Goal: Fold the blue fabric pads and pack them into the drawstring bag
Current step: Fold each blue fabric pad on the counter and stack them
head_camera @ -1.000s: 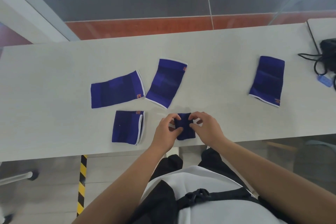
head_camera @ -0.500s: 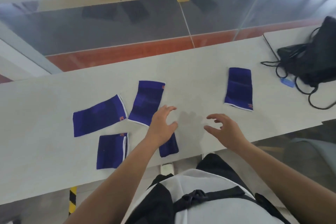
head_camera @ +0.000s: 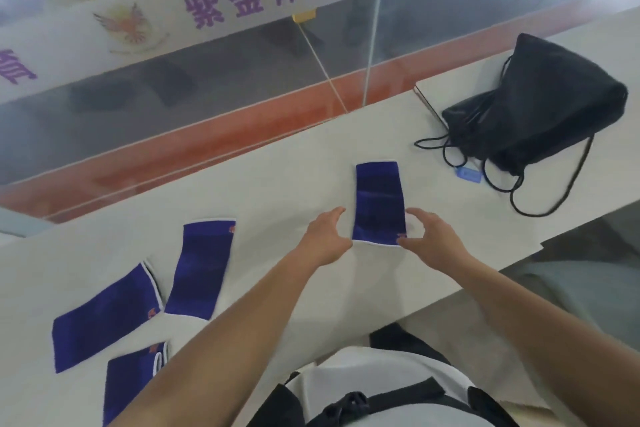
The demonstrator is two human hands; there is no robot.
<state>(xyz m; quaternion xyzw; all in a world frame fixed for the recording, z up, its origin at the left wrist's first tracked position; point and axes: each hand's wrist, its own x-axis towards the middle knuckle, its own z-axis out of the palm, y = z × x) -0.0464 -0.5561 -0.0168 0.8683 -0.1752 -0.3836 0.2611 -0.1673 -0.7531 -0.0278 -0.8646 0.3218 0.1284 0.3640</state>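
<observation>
A flat blue fabric pad (head_camera: 379, 203) lies on the white table (head_camera: 277, 184), its white-trimmed near edge between my hands. My left hand (head_camera: 327, 239) hovers open just left of that edge, and my right hand (head_camera: 433, 236) is open just right of it with loosely bent fingers; neither holds it. Three more blue pads lie at the left: one long (head_camera: 202, 267), one slanted (head_camera: 104, 317), one folded (head_camera: 130, 383) partly under my left forearm. The black drawstring bag (head_camera: 547, 104) sits at the far right, cords trailing.
A small blue tag (head_camera: 467, 174) lies among the bag's cords (head_camera: 519, 191). A glass wall with purple lettering runs behind the table. A seam splits the table from a second top under the bag. The table's front edge passes close under my forearms.
My view swung right and up, bringing the bag fully into sight. Both hands left the small folded pad, now out of sight, and moved right to flank the right-hand pad.
</observation>
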